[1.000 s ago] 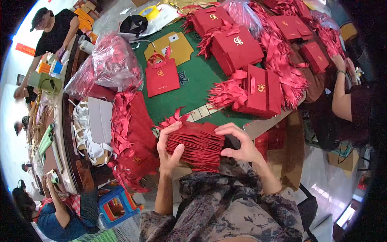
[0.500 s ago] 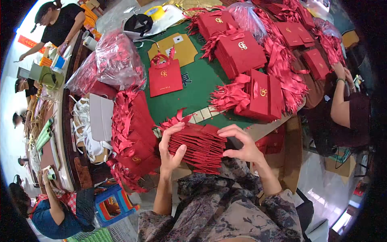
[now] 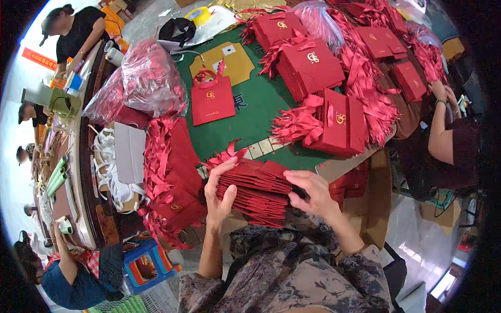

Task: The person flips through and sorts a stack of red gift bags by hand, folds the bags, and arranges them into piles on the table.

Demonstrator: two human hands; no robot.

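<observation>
A thick stack of red paper gift bags point(image 3: 255, 195) is in front of my body, its many folded edges facing me. My left hand point(image 3: 220, 193) grips the stack's left side, thumb on the near face and fingers over the far one. At the right edge, the bent fingers and thumb of my right hand point(image 3: 313, 194) pinch some of the bags, and a gap shows between the upper and lower layers. Red ribbon handles point(image 3: 227, 154) stick out beyond the far left corner. Left of the stack lies a long row of red bags with ribbons point(image 3: 175, 172).
On the green table point(image 3: 219, 138) lies a single red gift bag point(image 3: 213, 101) with a gold logo. Bundles of bags point(image 3: 342, 122) stand at the right. A plastic sack point(image 3: 154, 78) sits at the left. Co-workers, one in a dark sleeve point(image 3: 459, 143), are on both sides.
My right hand has moved left and its fingers have closed onto the stack's right edge. The bags there have parted into layers. My left hand stays nearly in place.
</observation>
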